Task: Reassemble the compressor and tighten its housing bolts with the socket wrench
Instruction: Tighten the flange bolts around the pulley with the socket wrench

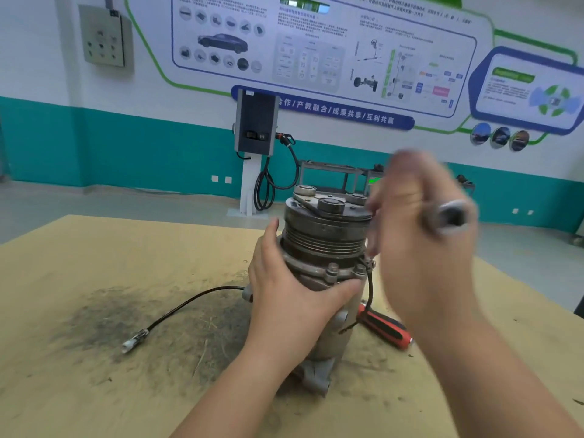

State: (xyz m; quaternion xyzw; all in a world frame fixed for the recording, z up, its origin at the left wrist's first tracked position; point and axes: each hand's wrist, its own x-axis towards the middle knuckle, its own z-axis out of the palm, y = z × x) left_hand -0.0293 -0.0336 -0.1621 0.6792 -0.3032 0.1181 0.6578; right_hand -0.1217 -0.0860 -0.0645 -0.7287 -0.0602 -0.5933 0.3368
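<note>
The compressor (325, 235) stands upright mid-table, pulley and clutch plate on top, grey housing below. Two housing bolts (331, 269) show on its flange. My left hand (294, 289) grips the housing just under the flange, thumb across the front. My right hand (417, 222) is blurred, raised to the right of the pulley, and holds a shiny metal socket tool (450, 216) whose open end points toward the camera. A black cable (189, 303) with a white plug runs from the compressor to the left.
A red and black tool handle (387, 327) lies on the table right of the compressor. The tan table (94, 374) carries a dark dirty patch on the left. A charging post (254, 147) and a metal rack stand on the floor behind.
</note>
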